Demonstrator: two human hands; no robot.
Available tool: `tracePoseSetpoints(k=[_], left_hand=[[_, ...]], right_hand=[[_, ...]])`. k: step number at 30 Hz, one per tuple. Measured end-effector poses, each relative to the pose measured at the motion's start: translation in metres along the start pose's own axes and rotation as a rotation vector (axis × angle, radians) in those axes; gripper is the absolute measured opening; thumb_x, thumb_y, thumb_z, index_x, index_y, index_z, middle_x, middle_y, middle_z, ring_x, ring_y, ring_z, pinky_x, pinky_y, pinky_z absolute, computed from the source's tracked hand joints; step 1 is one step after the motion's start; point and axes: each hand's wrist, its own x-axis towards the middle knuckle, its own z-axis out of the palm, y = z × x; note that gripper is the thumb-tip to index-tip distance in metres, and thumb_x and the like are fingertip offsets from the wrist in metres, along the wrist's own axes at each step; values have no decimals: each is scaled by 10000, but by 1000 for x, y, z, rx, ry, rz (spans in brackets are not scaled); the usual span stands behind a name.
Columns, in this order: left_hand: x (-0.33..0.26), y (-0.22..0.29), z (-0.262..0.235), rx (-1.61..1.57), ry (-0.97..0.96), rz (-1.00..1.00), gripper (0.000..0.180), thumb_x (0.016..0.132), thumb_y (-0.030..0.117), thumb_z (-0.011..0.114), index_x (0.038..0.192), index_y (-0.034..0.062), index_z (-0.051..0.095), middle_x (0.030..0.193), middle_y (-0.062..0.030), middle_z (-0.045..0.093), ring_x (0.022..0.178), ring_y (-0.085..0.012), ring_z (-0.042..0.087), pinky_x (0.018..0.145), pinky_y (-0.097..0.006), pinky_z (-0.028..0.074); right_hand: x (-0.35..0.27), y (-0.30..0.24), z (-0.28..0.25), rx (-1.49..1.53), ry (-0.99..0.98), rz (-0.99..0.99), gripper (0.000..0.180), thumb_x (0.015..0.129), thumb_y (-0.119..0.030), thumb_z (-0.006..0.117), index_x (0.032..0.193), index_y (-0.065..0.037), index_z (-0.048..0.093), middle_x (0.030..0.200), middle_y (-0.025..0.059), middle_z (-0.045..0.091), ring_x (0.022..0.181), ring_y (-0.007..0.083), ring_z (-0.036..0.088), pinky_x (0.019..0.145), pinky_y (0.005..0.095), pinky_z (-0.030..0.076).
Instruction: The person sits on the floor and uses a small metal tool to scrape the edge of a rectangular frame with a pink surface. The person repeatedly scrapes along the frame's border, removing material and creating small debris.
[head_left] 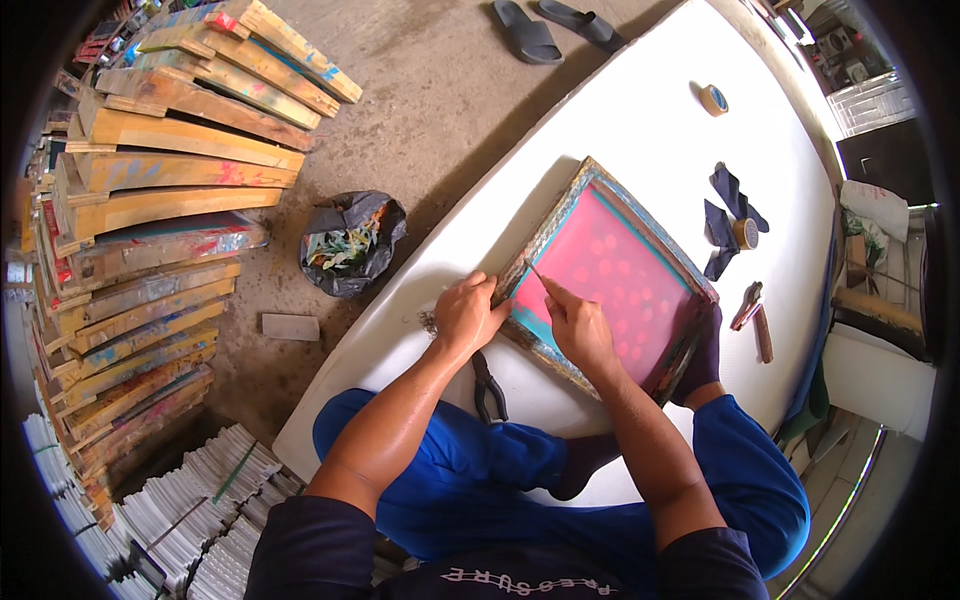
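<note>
A wooden screen-printing frame [672, 242] with pink mesh [610, 275] and teal edging lies tilted across the white surface, close to my legs. My left hand [468, 316] is closed on its left side, fingers over the wood. In my right hand [583, 328] is a thin, dark pointed tool [533, 268]; its handle is hidden in my fist. The tool's tip reaches the inner edge of the frame's left side, close to my left fingers. Pliers [488, 388] with dark handles lie below the frame, beside my left forearm.
To the right are two tape rolls [714, 99], dark cloth pieces [722, 225], a small metal tool [747, 305] and a brown strip [764, 334]. On the floor at left stand a black bag of scraps [352, 243], stacked wooden frames [190, 170] and white bundles [185, 510]. Sandals [527, 32] lie beyond.
</note>
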Motion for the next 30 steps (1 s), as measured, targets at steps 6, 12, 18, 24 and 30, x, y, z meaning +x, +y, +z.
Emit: tracePoseSetpoints(k=[6,12,18,24,30], left_hand=[[-1,-4,2,-19,7,8,460,847,314,846,1136,-34,760,975,-157,716,890,-393,718,761,-496,568],[2,2,8,-4,21,26,400,832,304,857,1054,-13,753,949,-149,705,890,-380,724,790,-495,576],[3,-4,9,-11,45,42,468,824,295,855,1140,-37,761,914,-146,689,829,-379,706,719,-495,551],[2,-5,4,-5,4,0,461,832,305,840,1132,-39,769,928,-151,696,844,-377,709,732,-493,555],[0,-6,6,-26,47,21,443,845,320,829,1115,-28,775,938,-150,705,865,-376,711,759,-489,562]], right_hand=[[3,-30,-12,-412,-165,84,306,1009,-166,658,1299,-123,748,921,239,763,839,472,742,771,539,591],[6,29,15,269,-54,66,352,1039,-182,622,1375,-158,722,996,262,776,847,467,756,776,520,608],[3,22,20,18,-29,-22,393,1047,-185,652,1429,-108,700,861,279,729,752,353,753,673,480,570],[14,20,5,579,-229,432,426,1035,-194,669,1455,-126,681,842,191,751,687,297,703,704,446,574],[13,31,16,432,-173,200,356,1054,-204,658,1386,-96,726,912,95,773,734,242,717,738,426,588]])
